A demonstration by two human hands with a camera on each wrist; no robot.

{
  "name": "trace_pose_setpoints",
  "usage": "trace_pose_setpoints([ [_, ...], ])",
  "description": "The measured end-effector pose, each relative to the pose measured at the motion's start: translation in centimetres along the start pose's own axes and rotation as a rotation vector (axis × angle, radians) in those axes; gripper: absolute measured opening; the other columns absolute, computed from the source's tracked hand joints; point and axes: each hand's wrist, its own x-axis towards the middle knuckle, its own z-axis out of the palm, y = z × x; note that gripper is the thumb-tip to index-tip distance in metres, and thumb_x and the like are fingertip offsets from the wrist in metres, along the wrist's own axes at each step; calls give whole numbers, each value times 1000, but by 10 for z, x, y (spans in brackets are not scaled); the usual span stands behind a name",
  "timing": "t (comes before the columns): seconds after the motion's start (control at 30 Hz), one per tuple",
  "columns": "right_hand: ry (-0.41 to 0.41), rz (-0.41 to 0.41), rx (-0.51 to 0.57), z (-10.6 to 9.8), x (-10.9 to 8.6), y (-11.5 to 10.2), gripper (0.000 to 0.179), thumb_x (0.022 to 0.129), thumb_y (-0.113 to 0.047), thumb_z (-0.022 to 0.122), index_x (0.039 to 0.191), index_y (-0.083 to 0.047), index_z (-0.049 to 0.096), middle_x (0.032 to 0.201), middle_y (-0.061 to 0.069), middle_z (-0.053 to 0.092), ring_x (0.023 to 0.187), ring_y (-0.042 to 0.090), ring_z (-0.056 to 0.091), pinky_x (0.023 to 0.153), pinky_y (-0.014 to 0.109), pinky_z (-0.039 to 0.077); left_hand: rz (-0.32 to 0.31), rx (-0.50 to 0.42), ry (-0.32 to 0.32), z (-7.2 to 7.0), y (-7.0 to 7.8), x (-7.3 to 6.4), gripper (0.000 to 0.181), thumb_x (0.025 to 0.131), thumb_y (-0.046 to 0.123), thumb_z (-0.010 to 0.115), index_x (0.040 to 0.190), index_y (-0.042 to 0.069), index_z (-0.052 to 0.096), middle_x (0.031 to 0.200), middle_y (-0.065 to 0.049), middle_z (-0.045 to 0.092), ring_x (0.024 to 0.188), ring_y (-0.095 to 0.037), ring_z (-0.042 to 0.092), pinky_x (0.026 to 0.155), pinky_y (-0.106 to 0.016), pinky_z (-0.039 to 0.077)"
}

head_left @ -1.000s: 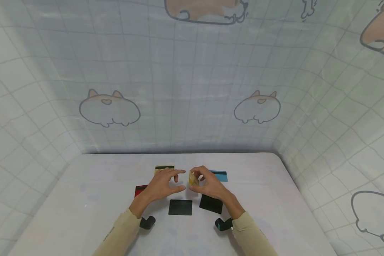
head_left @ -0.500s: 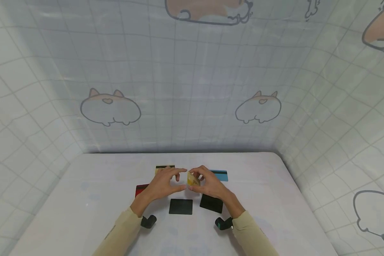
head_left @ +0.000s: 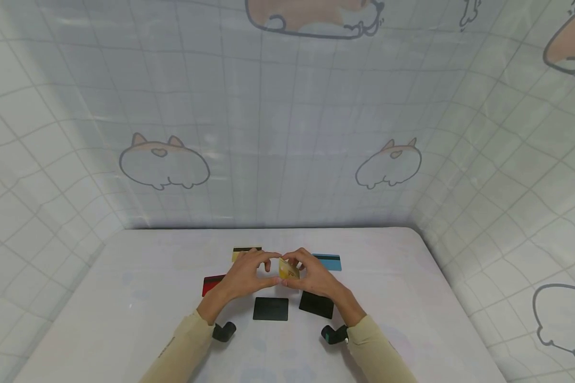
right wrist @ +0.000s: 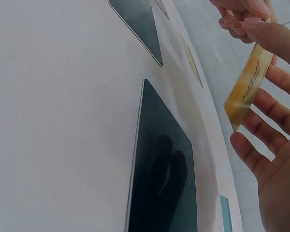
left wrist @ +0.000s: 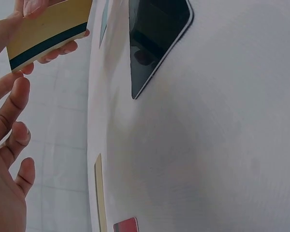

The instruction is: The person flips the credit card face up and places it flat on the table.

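A gold bank card (head_left: 288, 269) is held upright above the table's middle; its dark-striped face shows in the left wrist view. My right hand (head_left: 314, 274) grips it between thumb and fingers. The thumb and index fingertip of my left hand (head_left: 246, 274) meet the card's left edge at its two corners, while the other left fingers curl loosely. Script marks the card's other face (right wrist: 251, 79) in the right wrist view. Below the hands lie two dark cards, one in the middle (head_left: 270, 309) and one at the right (head_left: 316, 304), partly under the right hand.
Partly covered by the left hand and forearm are a yellow striped card (head_left: 239, 254) and a red card (head_left: 212, 284). A blue striped card (head_left: 329, 262) lies beyond the right hand. The white table (head_left: 139, 298) backs onto a patterned curtain (head_left: 278, 159).
My left thumb and index finger have moved slightly right and now touch the gold card. The card has shifted a little left and turned its face more toward the head camera.
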Motion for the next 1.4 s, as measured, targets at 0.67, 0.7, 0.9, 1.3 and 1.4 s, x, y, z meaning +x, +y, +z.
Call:
trace_pose_setpoints([
  [0.67, -4, 8, -8, -1, 2, 1, 57, 74, -56, 71, 123, -36, 51, 106, -13, 50, 96, 6, 49, 83, 35, 47, -30, -22, 18, -4, -5, -3, 64, 73, 75, 54, 123, 35, 55, 82, 11, 53, 90, -18, 49, 85, -41, 31],
  [0.7, -5, 6, -8, -1, 2, 1, 57, 74, -55, 72, 123, -35, 51, 106, -12, 49, 96, 6, 49, 84, 35, 47, -33, -19, 19, -4, -5, -3, 64, 73, 76, 54, 123, 35, 55, 82, 11, 53, 90, -17, 49, 85, -41, 31],
  [0.9, 5, -6, -13, -5, 1, -1, 57, 75, -49, 73, 124, -28, 53, 106, -9, 50, 96, 8, 49, 83, 38, 47, -45, -8, 32, -4, -7, -3, 63, 73, 76, 54, 122, 37, 54, 81, 16, 51, 88, -12, 47, 85, -40, 29],
  [1.3, 17, 63, -65, -11, 1, 4, 59, 73, -56, 72, 123, -28, 56, 109, -11, 49, 101, 14, 48, 85, 38, 44, -80, 19, 37, -3, -11, -2, 56, 73, 65, 65, 119, 34, 57, 78, 18, 47, 86, -8, 43, 85, -38, 30],
  [1.4, 27, 80, -100, -12, 0, 4, 57, 73, -58, 70, 121, -32, 57, 107, -12, 48, 102, 16, 45, 83, 37, 42, -82, 20, 31, -2, -11, -2, 53, 74, 60, 68, 119, 33, 57, 79, 17, 49, 86, -9, 44, 86, -39, 30],
])
